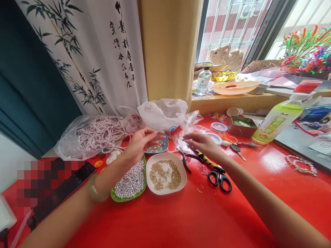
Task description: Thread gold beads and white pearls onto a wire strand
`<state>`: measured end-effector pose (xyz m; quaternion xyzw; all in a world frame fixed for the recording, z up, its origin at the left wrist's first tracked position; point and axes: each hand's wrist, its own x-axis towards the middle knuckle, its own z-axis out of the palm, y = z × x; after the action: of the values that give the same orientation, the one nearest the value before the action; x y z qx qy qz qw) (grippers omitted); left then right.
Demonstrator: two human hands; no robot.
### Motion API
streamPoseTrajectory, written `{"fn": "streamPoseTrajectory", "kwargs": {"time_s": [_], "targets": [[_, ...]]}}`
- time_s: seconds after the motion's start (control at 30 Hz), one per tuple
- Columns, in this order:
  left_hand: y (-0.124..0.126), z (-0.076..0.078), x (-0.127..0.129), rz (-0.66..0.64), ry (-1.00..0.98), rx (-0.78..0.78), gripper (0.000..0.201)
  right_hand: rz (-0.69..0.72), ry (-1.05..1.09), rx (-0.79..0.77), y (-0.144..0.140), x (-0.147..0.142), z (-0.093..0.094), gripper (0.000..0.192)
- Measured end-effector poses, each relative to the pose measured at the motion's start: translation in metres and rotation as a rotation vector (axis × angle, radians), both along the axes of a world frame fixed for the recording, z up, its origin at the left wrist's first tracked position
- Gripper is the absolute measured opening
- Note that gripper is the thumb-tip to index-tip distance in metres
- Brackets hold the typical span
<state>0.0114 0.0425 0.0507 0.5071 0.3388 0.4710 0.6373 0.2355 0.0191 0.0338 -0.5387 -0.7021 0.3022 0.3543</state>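
Observation:
My left hand (142, 144), a bangle on its wrist, hovers by a small blue tray (164, 148) of mixed beads. Its thumb and fingers come together, but whatever they pinch is too small to make out. Opposite, my right hand (201, 143) is above the black pliers (184, 160), with fingertips pressed together. Any fine thread between the hands cannot be made out. Below sit a white dish (166, 191) of gold beads and a green dish (113, 197) of silvery pearls, partly behind my left forearm. Black-handled scissors (219, 181) lie under my right forearm.
Pink pearl strands (100, 132) fill a plastic bag at the back left, beside a white bag (162, 112). A phone (64, 189) lies left. On the right stand a green drink bottle (280, 119) and a tin box (241, 127); a pearl bracelet (301, 166) and key (238, 151) lie nearby.

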Motion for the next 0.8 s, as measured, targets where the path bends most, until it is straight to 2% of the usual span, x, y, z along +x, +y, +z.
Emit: {"fn": "streamPoseTrajectory", "kwargs": {"time_s": [0.07, 0.13, 0.27, 0.37, 0.47, 0.53, 0.8], "targets": [[-0.002, 0.01, 0.019, -0.048, 0.026, 0.051, 0.01, 0.138, 0.185, -0.026, -0.007, -0.011, 0.009, 0.028], [-0.003, 0.018, 0.037, -0.081, 0.036, 0.134, 0.008, 0.196, 0.246, -0.026, -0.012, -0.018, 0.014, 0.026], [-0.002, 0.028, 0.062, -0.062, -0.029, 0.242, 0.006, 0.109, 0.307, -0.004, -0.016, -0.018, 0.021, 0.021], [0.0, 0.025, 0.071, -0.086, -0.073, 0.236, 0.015, 0.011, 0.392, 0.073, -0.019, -0.01, 0.03, 0.019], [0.001, 0.017, 0.076, -0.211, -0.047, 0.168, 0.028, -0.053, 0.467, 0.157, -0.023, -0.004, 0.041, 0.017], [0.0, 0.012, 0.079, -0.273, -0.001, 0.153, 0.022, -0.08, 0.5, 0.179, -0.025, -0.002, 0.046, 0.015], [-0.005, 0.009, 0.079, -0.295, 0.097, 0.142, 0.016, -0.111, 0.407, 0.279, -0.028, 0.001, 0.051, 0.015]]}}
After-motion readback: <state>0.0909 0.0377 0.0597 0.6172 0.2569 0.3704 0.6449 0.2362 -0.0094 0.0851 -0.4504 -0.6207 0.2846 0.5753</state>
